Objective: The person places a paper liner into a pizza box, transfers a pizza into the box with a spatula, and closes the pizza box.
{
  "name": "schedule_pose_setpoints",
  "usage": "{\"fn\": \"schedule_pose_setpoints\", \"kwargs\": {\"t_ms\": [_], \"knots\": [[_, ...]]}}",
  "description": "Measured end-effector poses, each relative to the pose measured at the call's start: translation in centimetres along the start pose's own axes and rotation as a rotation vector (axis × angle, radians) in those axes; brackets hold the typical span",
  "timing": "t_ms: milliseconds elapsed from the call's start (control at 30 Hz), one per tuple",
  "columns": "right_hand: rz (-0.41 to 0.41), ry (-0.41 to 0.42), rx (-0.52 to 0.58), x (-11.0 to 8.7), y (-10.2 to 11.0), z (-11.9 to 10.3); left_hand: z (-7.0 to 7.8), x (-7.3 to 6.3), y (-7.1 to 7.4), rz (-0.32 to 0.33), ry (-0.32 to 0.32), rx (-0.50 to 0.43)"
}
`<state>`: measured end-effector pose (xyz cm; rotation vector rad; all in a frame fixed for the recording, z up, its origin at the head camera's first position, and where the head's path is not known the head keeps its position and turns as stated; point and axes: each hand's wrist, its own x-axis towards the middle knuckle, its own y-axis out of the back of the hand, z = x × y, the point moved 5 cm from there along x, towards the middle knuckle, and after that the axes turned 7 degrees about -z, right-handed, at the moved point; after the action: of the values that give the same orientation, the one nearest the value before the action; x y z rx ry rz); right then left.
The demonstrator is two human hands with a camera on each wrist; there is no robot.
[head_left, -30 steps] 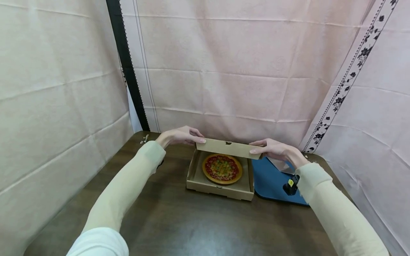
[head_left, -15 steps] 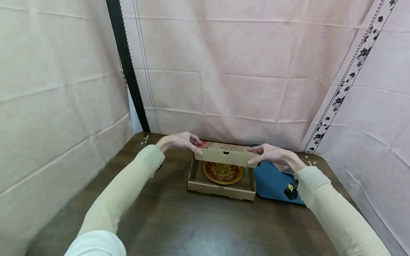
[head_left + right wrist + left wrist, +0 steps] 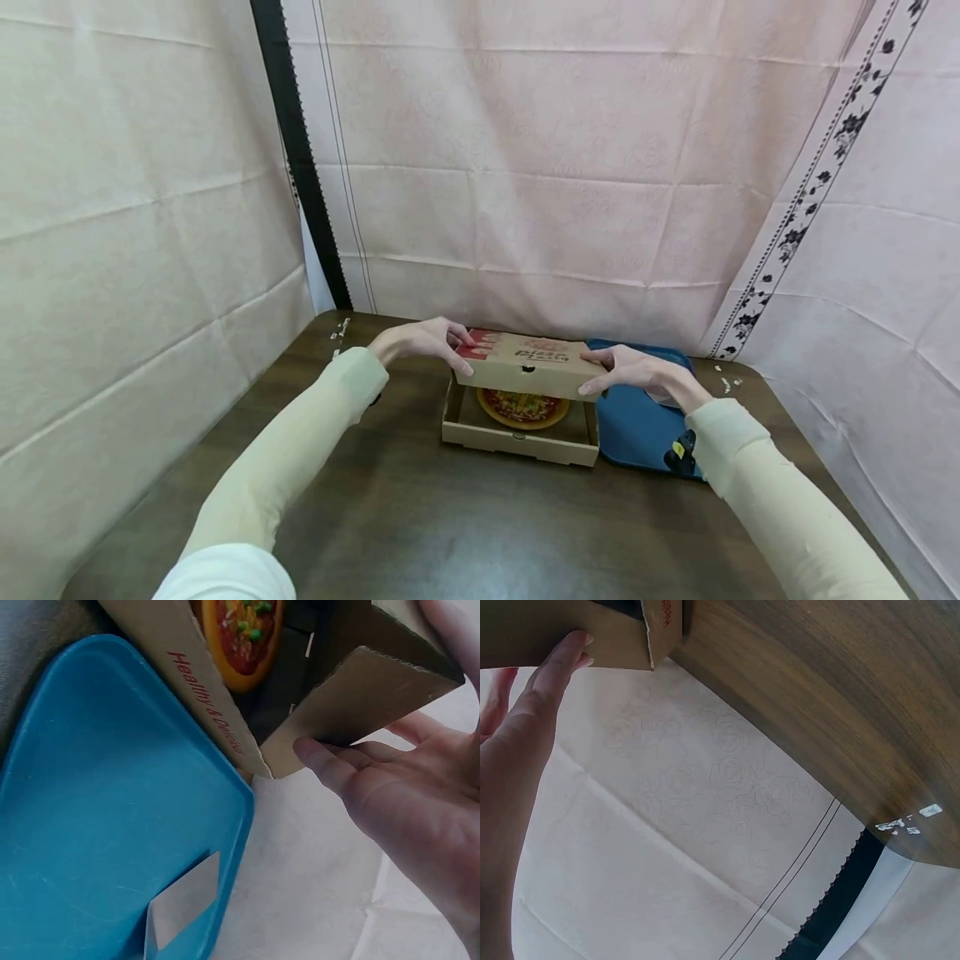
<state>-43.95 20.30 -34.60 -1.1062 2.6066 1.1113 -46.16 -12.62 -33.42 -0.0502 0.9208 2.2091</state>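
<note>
A cardboard pizza box (image 3: 520,447) stands on the table with its printed lid (image 3: 517,382) tilted partly down. Inside lies a round pizza (image 3: 523,408), its far part covered by the lid; its edge also shows in the right wrist view. My left hand (image 3: 429,340) grips the lid's left front corner, thumb at the front flap. At the right front corner, my right hand (image 3: 636,368) holds the lid in the same manner. The right wrist view has the right hand (image 3: 412,776) with its fingertips against the cardboard side; some fingers are hidden behind the lid.
Right of the box, and close against it, lies a blue tray (image 3: 637,429) bearing a pale angled flat piece (image 3: 184,904). The brown table (image 3: 450,533) ends at pale cloth walls (image 3: 525,208) at the back and sides. Whitish scraps (image 3: 911,825) mark its far left corner.
The lid has swung down toward the front, both hands lowering with it. Its printed top has come into sight and it covers more of the pizza.
</note>
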Motion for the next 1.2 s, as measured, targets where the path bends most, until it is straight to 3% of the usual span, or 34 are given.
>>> {"fn": "schedule_pose_setpoints", "kwargs": {"t_ms": [200, 400, 1200], "knots": [[0.005, -0.024, -0.044, 0.3, -1.0, 0.6, -0.2, 0.1, -0.8, -0.025, 0.034, 0.039], [0.000, 0.018, -0.090, 0.2, -1.6, 0.8, 0.0, 0.2, -1.5, -0.026, 0.056, 0.140], [0.047, 0.020, -0.243, 0.2, -3.9, 1.6, -0.2, 0.5, -4.1, -0.021, 0.079, 0.435]]}}
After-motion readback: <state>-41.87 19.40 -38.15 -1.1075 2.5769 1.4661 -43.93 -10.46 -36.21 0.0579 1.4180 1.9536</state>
